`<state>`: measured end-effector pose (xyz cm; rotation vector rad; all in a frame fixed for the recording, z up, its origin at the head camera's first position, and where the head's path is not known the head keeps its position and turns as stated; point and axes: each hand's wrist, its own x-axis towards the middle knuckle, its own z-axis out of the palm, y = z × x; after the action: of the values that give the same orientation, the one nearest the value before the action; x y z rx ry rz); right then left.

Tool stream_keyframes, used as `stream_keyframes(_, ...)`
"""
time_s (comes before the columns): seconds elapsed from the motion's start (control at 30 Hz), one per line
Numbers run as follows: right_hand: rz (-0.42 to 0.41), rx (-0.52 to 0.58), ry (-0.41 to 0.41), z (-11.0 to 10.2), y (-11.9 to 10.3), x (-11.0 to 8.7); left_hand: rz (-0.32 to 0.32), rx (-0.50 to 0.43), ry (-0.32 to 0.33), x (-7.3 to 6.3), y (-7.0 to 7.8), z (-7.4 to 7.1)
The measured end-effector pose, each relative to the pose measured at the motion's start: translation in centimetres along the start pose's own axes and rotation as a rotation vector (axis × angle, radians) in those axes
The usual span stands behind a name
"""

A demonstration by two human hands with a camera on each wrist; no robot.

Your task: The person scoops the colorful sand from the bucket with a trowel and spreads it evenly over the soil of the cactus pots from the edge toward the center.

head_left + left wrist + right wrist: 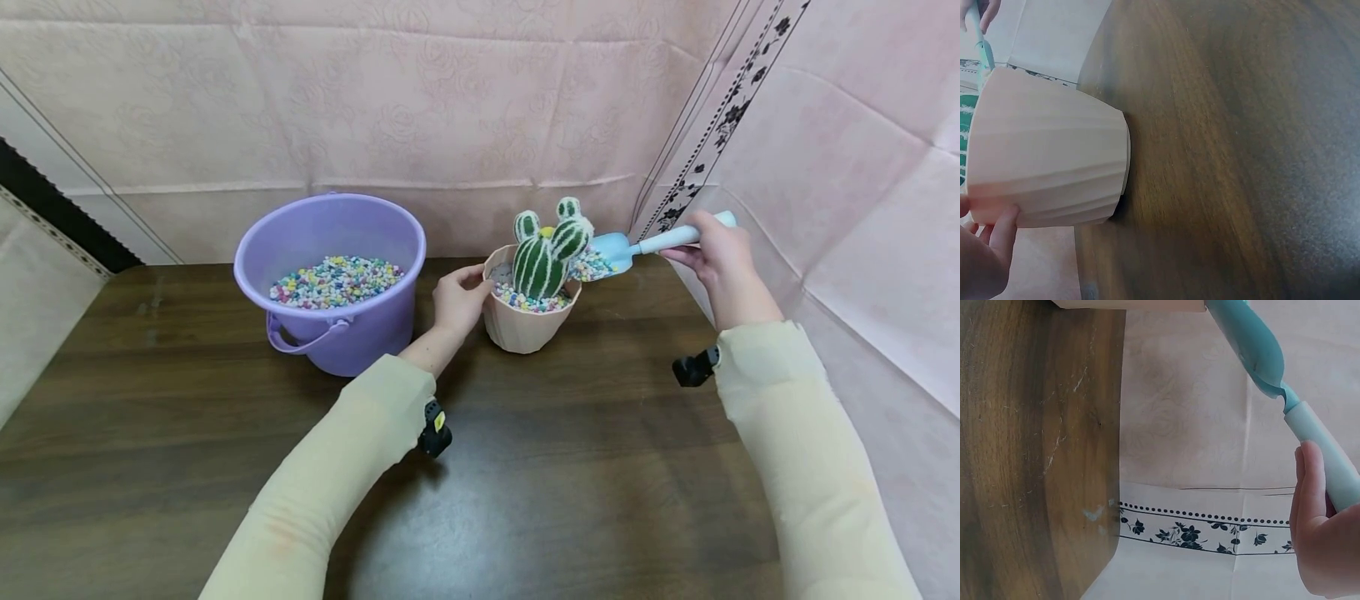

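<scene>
A cream flower pot (525,332) stands on the table, with a green-and-white striped cactus (537,268) in it and colourful pebbles (534,302) around the cactus base. My left hand (459,302) pinches the pot's rim at its left side; in the left wrist view, fingers (1005,234) lie against the ribbed outer wall. My right hand (722,260) grips the pale handle of a light blue trowel (617,250). Pebbles lie in the trowel's scoop, which is tilted at the pot's right rim beside the cactus. In the right wrist view the trowel's underside (1254,347) shows.
Left of the pot stands a purple bucket (360,333), partly filled with the same coloured pebbles (337,282), its handle hanging at the front. Pink patterned cloth (450,108) rises behind the dark wooden table (540,467), and another cloth (862,208) borders it on the right.
</scene>
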<state>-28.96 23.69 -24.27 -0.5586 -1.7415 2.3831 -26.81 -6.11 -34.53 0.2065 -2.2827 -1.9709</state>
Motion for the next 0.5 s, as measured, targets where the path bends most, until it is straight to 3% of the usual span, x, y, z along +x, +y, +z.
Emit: stream_keyframes(0.5,-0.084,-0.104,-0.002,2.0,-0.6,-0.4,-0.004,-0.01,-0.011,0.2,-0.1,0.0)
